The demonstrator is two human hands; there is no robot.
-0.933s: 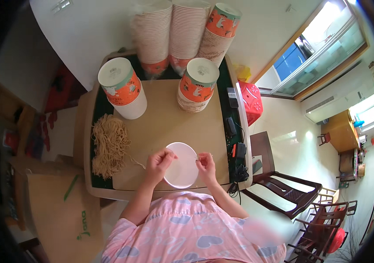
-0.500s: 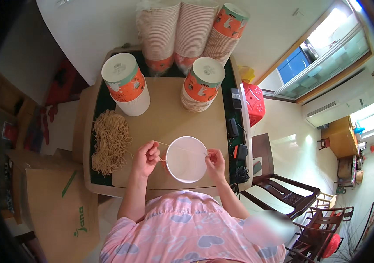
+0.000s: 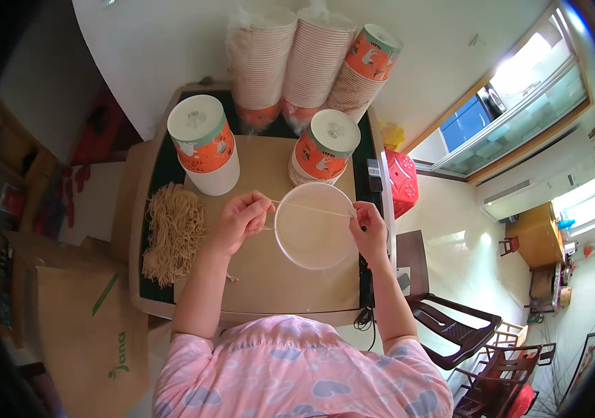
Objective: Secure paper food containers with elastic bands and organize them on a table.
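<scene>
A white-lined paper bucket (image 3: 315, 240), its mouth facing up, sits between my hands over the front half of the table. A thin tan string (image 3: 311, 207) stretches across its mouth. My left hand (image 3: 245, 219), left of the rim, is closed on the string, part of which also shows below the fingers. At the right rim my right hand (image 3: 369, 230) pinches the string's other end; the fingertips hide the exact spot. A tangled bundle of tan strings (image 3: 174, 233) lies on the table's left side.
Behind stand two upside-down orange-and-green bucket stacks, one at left (image 3: 203, 146) and one at right (image 3: 323, 146). Tall nested stacks (image 3: 264, 70) line the wall. A cardboard box (image 3: 88, 306) stands left of the table (image 3: 262, 299); dark wooden chairs (image 3: 451, 327) stand right.
Both hands and the bucket have moved away from my body, with the bucket shifting slightly right. The string is still held across its mouth. The whole view has tilted a little.
</scene>
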